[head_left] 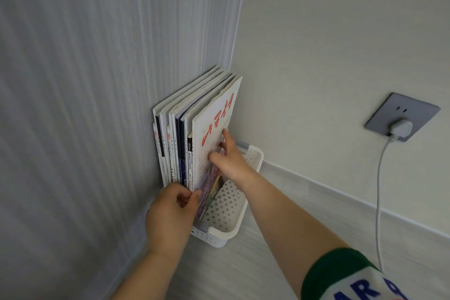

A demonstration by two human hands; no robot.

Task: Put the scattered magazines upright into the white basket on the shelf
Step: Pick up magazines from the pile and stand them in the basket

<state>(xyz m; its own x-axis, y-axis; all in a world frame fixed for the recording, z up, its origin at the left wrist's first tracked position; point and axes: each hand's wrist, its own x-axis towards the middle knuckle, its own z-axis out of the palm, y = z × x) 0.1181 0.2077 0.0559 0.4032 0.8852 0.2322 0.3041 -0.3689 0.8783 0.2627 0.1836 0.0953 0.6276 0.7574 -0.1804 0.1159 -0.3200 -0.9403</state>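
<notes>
A white perforated basket [229, 204] stands on the pale shelf in the corner, against a ribbed curtain. Several magazines [180, 126] stand upright in it, spines toward me. The outermost magazine [216, 114] has a white cover with red characters and leans slightly right. My left hand [170, 216] pinches the near lower edge of that stack with thumb and curled fingers. My right hand [227, 156] presses straight fingers flat against the outermost cover, index finger pointing up. The basket's right half holds nothing.
A grey wall socket [401, 117] with a white plug [400, 129] sits on the right wall; its cable [378, 192] hangs down to the shelf [280, 224]. The curtain [85, 104] closes off the left side.
</notes>
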